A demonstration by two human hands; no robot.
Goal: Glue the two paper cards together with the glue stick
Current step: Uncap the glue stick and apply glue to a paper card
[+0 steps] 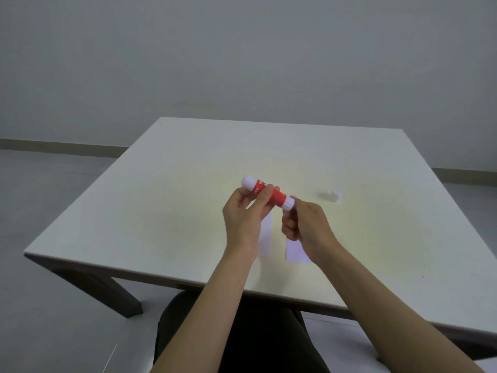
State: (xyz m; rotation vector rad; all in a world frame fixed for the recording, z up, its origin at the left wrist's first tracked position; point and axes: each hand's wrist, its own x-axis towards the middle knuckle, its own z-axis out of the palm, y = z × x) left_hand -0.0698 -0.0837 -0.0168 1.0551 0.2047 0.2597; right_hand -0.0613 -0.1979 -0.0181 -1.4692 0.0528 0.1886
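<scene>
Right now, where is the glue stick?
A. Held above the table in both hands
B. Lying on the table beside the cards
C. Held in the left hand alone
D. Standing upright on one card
A: the glue stick is held nearly level above the table, with the left hand gripping its red body and the right hand at its right end, over the two paper cards.

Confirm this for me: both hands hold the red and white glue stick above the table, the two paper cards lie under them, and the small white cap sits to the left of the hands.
One thing is wrong: the cap sits to the right of the hands, not the left. The head view shows it. The rest stands: left hand and right hand hold the glue stick above the table, with the two paper cards lying under them.
</scene>
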